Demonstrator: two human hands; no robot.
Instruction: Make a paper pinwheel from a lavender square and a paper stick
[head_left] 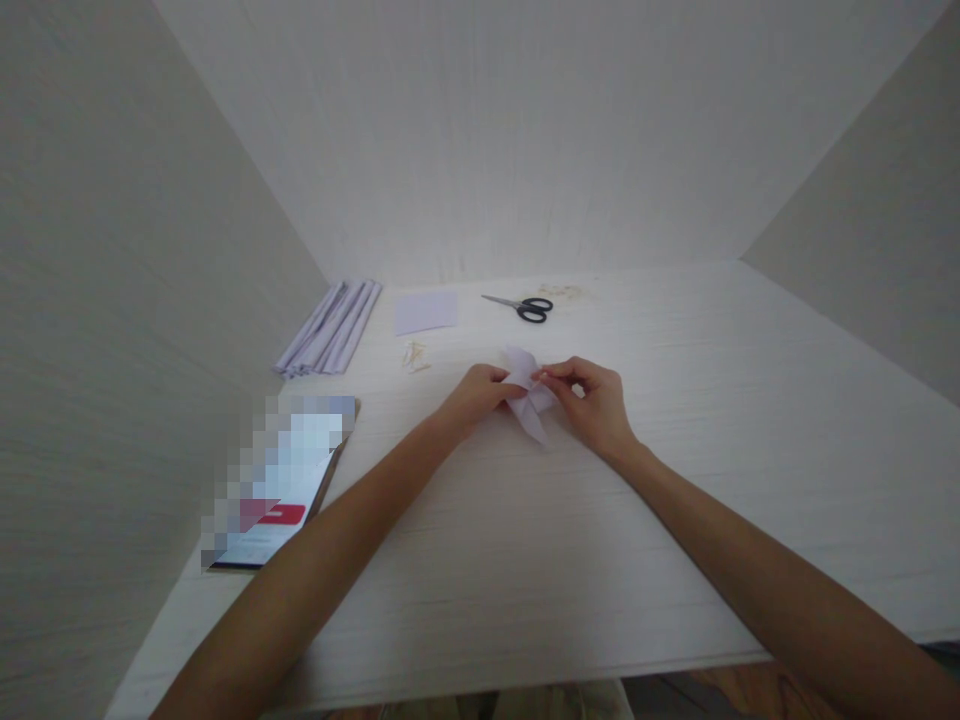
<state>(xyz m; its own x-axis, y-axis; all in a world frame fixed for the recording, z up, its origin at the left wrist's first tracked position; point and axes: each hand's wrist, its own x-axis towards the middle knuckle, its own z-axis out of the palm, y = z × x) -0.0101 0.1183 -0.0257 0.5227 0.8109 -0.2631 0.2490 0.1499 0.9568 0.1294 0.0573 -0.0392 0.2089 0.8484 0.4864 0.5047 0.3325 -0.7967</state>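
A pale lilac paper pinwheel (534, 408), its pointed blades spread, is held just over the middle of the table. My left hand (481, 392) grips it from the left, thumb across the paper. At its centre, the fingertips of my right hand (592, 398) are pinched together; whatever small thing may sit between them is too tiny to make out. Beyond the hands lie black-handled scissors (531, 308), blades pointing left. A small heap of short thin sticks (416, 356) rests left of the pinwheel, and a flat lilac paper sheet (426, 312) is behind it.
Several rolled lilac paper tubes (330, 330) lie at the back left. A tablet or phone (292, 490), partly blurred, lies by my left forearm. Small pale scraps (561, 291) are near the scissors. Pale walls enclose the white table (712, 400) on three sides.
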